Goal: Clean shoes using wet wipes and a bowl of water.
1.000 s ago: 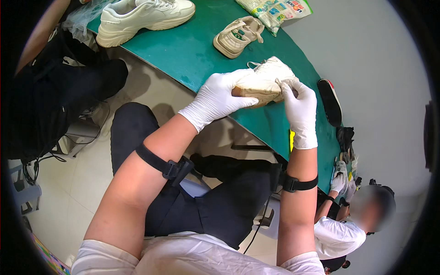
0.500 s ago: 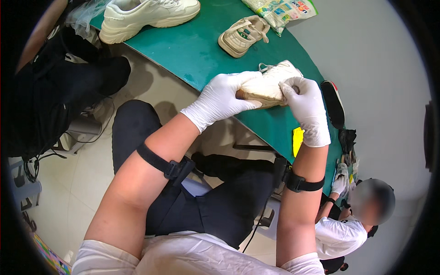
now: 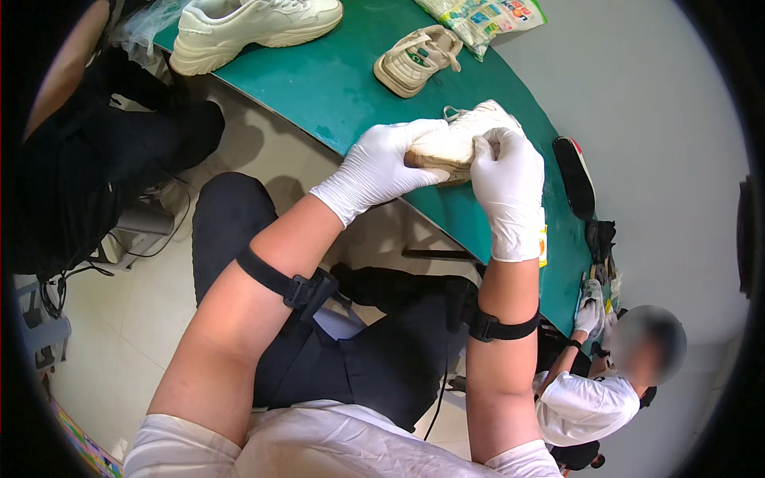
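Observation:
A small white sneaker (image 3: 456, 145) is tilted above the edge of the green table (image 3: 319, 99). My left hand (image 3: 378, 166), in a white glove, is closed around one end of it, thumb along the lower side. My gloved right hand (image 3: 508, 191) presses bent, pinched fingers against the shoe's near side. What those fingers hold, if anything, is hidden. Beyond my hands a similar cream sneaker (image 3: 413, 65) with a green patch rests on the table, apart from both hands.
A larger white sneaker (image 3: 247, 38) stands at the far left of the table. At the back lies a printed plastic bag (image 3: 482, 25). To the right are a dark-soled shoe (image 3: 575, 179) and a yellow-white packet (image 3: 543, 239). A co-worker (image 3: 590, 406) in white sits at the lower right.
My right hand has slid left along the sneaker's side, and its forearm has shifted left too. My left hand keeps its hold with hardly any movement.

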Tool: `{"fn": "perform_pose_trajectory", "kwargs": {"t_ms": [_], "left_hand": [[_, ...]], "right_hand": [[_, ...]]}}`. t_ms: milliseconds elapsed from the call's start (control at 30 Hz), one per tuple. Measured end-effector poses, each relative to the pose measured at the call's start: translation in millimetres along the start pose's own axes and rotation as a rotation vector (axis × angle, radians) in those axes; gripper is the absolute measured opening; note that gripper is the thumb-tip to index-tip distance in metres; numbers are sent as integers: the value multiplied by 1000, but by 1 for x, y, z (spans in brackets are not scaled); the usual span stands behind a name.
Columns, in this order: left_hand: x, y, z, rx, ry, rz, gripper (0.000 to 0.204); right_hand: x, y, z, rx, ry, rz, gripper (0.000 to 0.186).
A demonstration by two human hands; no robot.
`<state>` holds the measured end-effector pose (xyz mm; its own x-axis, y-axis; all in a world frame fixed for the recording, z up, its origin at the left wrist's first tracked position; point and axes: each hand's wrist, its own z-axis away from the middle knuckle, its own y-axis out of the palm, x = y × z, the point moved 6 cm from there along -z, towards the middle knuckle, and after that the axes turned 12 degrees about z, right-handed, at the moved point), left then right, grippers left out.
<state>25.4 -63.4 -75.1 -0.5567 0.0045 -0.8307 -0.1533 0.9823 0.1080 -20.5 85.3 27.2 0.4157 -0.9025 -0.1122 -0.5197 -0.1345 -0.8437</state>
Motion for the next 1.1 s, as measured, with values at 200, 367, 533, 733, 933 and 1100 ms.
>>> {"fn": "perform_pose_trajectory", "kwargs": {"t_ms": [200, 367, 533, 733, 933, 1100], "left_hand": [[2, 0, -2, -25, -110, -14, 59], [-2, 0, -1, 14, -146, -32, 60], [2, -3, 0, -42, -73, -7, 53], [8, -3, -2, 11, -31, -92, 32], [14, -3, 0, 3, -55, -26, 30], [24, 0, 0, -96, -9, 154, 33]], "right_hand": [[46, -13, -6, -129, -103, 28, 7], [50, -8, 0, -141, -121, 96, 11], [59, -7, 3, -136, -95, 115, 11], [100, 4, 20, -187, -234, 27, 7], [101, 6, 22, -119, -212, -1, 7], [94, 5, 28, -130, -140, -156, 6]]}}
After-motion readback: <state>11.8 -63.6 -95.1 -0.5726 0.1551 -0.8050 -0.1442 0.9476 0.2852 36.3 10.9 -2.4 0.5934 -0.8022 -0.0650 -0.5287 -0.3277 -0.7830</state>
